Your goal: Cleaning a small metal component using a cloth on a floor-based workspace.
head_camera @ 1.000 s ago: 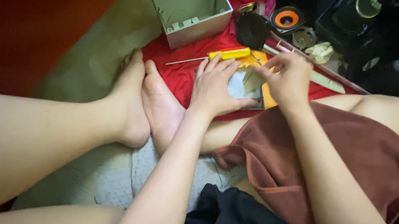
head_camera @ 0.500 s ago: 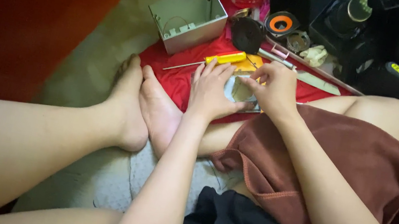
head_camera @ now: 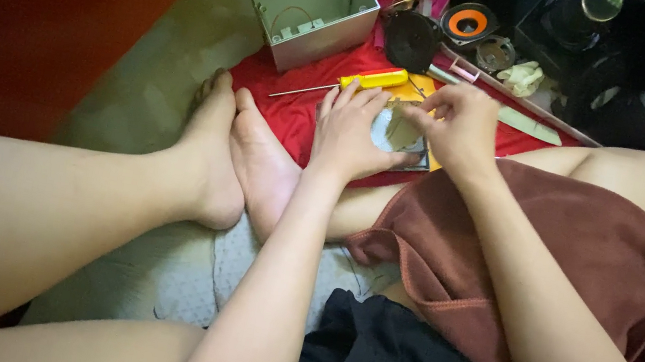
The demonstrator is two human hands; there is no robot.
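Note:
My left hand (head_camera: 355,132) lies flat on a small grey plate-like part (head_camera: 398,135) on the red cloth (head_camera: 291,109), its thumb pressing the part's near edge. My right hand (head_camera: 454,125) hovers over the same part with fingertips pinched together just above it; what they pinch is too small to tell. A yellow-handled screwdriver (head_camera: 368,80) lies on the cloth just beyond my left fingers, its thin shaft pointing left.
An open grey metal box (head_camera: 314,10) stands behind the cloth. Speaker parts (head_camera: 466,23), a black round piece (head_camera: 410,39), a long metal strip (head_camera: 531,103) and dark equipment (head_camera: 627,58) crowd the back right. My bare legs and feet (head_camera: 238,157) fill the left.
The view has tilted slightly. My right hand's fingers have drawn together over the grey part; my left hand stays pressed on it.

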